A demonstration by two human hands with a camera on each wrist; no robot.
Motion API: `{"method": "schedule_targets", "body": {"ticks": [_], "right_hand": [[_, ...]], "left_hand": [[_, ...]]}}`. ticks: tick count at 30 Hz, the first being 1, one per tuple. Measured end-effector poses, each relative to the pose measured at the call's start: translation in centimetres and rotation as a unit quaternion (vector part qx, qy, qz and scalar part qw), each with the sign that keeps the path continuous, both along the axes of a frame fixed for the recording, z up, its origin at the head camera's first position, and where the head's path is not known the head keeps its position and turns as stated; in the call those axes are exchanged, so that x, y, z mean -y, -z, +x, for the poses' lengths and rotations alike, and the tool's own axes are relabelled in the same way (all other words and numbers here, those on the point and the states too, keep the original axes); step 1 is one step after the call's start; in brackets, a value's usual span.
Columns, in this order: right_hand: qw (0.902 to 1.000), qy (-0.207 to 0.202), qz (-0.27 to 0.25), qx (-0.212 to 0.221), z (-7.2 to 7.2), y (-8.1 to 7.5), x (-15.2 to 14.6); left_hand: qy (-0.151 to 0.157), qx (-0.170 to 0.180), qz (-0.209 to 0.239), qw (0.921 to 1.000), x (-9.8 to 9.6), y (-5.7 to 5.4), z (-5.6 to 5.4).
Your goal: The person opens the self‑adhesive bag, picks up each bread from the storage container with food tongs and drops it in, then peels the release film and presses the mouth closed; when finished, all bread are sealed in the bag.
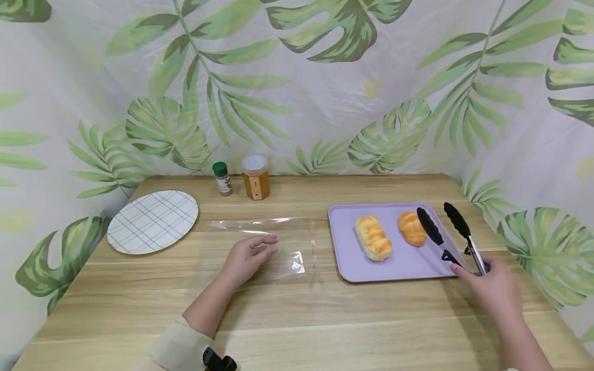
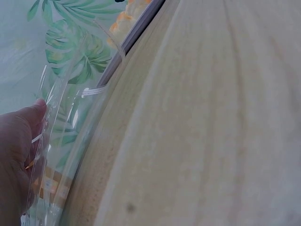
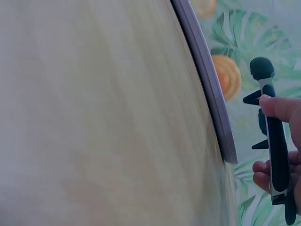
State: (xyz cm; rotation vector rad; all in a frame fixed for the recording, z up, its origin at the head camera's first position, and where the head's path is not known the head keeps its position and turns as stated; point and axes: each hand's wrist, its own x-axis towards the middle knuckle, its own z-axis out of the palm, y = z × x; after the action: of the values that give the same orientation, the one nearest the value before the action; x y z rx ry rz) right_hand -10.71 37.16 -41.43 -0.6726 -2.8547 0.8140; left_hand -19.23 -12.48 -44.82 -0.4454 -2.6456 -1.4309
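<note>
My left hand [image 1: 248, 260], fingers bent, holds a clear plastic bag [image 1: 290, 237] over the middle of the table. In the left wrist view, the film of the bag [image 2: 70, 108] rises above the table beside the fingers; the exact hold is partly hidden. With the right hand [image 1: 496, 286] I grip black-tipped metal tongs [image 1: 474, 252], their arms spread apart. The tongs [image 3: 277, 155] have dark handles, and the thumb lies along one of them. Beyond their tips, a round bread roll [image 1: 412, 229] and a longer bread roll [image 1: 373, 238] lie on a lilac tray [image 1: 343, 265].
A white checked plate [image 1: 153, 221] stands at the left edge of the wooden table [image 1: 371, 319]. Toward the back are a green-capped spice jar [image 1: 223, 180] and a honey-coloured jar with a white lid [image 1: 256, 178]. Leaf-patterned cloth [image 1: 320, 103] hangs behind.
</note>
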Motion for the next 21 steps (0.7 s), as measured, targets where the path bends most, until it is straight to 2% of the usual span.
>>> {"method": "schedule_targets", "body": {"ticks": [8,13,21], "right_hand": [[0.9991,-0.024,0.015,0.032,1.3,-0.3,2.1],[0.9979,-0.023,0.013,0.059,1.3,-0.4,2.8],[0.9965,-0.036,0.016,0.073,1.3,-0.8,3.4]], "left_hand": [[0.003,-0.003,-0.001,1.0,0.1,0.1,0.0],[0.002,-0.004,0.001,1.0,0.1,0.1,0.0],[0.003,-0.001,0.001,1.0,0.1,0.1,0.1]]}}
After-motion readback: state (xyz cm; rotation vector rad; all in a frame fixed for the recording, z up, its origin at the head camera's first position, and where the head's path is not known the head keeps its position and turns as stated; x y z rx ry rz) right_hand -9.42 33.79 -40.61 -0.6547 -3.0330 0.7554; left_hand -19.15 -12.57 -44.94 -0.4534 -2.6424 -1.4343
